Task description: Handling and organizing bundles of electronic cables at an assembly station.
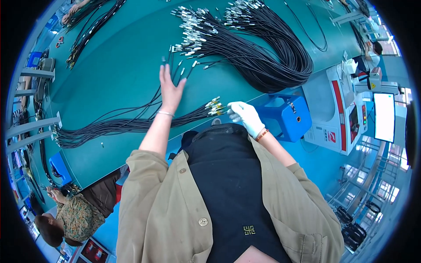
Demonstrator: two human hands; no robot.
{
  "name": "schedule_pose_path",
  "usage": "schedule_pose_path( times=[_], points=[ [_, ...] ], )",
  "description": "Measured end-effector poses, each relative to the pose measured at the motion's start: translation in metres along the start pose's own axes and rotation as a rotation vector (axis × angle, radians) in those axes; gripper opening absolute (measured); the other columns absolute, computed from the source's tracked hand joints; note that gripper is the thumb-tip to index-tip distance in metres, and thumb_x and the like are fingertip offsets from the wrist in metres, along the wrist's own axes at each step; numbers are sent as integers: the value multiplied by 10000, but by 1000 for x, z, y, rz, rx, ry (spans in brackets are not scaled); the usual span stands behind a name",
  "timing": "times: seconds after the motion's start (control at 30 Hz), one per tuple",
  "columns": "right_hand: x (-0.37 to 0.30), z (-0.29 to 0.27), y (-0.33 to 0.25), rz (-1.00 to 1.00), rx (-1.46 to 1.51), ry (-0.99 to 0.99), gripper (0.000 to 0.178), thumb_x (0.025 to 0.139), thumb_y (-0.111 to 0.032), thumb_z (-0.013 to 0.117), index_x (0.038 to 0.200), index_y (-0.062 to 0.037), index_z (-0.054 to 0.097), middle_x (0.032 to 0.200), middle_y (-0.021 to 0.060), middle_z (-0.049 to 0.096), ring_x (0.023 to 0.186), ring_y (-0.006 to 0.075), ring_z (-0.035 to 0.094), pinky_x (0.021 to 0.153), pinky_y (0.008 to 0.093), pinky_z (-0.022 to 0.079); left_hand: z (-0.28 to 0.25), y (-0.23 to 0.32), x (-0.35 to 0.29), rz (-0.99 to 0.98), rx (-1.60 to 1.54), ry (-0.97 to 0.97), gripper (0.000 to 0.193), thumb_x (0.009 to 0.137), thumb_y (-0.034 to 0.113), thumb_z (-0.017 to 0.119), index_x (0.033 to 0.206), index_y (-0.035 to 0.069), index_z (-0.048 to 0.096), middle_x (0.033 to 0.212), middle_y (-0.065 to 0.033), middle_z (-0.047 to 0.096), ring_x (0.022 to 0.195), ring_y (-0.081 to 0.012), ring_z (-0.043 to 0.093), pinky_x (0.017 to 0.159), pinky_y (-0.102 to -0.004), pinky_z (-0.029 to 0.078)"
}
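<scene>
My left hand (171, 93) is bare and open, its fingers stretched toward the far side of the table. It hovers over a few loose black cables (151, 103) with silvery connector ends, and a small blurred thing shows just past its fingertips. In a white glove, my right hand (246, 117) has its fingers curled together at the table's near edge. Those fingertips are beside the yellow and white connector ends (215, 106) of a long bundle of black cables (118, 128). Whatever they pinch, if anything, is too small to make out.
A big looped bundle of black cables (272, 57) lies at the far side of the green table (118, 57). Right of me are a blue stool (287, 117) and a white machine (329, 111) with a screen. Another person (81, 215) works at the lower left.
</scene>
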State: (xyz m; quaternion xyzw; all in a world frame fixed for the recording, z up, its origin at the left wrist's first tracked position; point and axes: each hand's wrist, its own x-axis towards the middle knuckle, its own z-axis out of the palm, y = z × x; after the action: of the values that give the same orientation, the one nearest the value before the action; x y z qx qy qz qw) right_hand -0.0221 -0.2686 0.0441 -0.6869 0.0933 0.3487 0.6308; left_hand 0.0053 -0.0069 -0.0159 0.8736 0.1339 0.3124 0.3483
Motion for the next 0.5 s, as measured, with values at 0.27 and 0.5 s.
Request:
schedule_pose_path(
  times=[0.27, 0.5],
  points=[
    [-9, -11, 11, 14, 27, 30, 304, 879, -253, 500, 1039, -1, 561, 866, 64, 584, 725, 106, 538, 637, 209, 440, -16, 42, -73, 144, -81, -906, 102, 709, 171, 658, 751, 87, 619, 736, -49, 579, 804, -232, 536, 738, -364, 407],
    [-2, -1, 10, 33, -24, -3, 297, 871, -251, 513, 1037, -9, 561, 854, 43, 586, 697, 89, 527, 595, 202, 430, -11, 39, -85, 208, 21, -855, 72, 722, 158, 627, 741, 93, 603, 720, -52, 545, 771, -229, 523, 693, -360, 395]
  ],
)
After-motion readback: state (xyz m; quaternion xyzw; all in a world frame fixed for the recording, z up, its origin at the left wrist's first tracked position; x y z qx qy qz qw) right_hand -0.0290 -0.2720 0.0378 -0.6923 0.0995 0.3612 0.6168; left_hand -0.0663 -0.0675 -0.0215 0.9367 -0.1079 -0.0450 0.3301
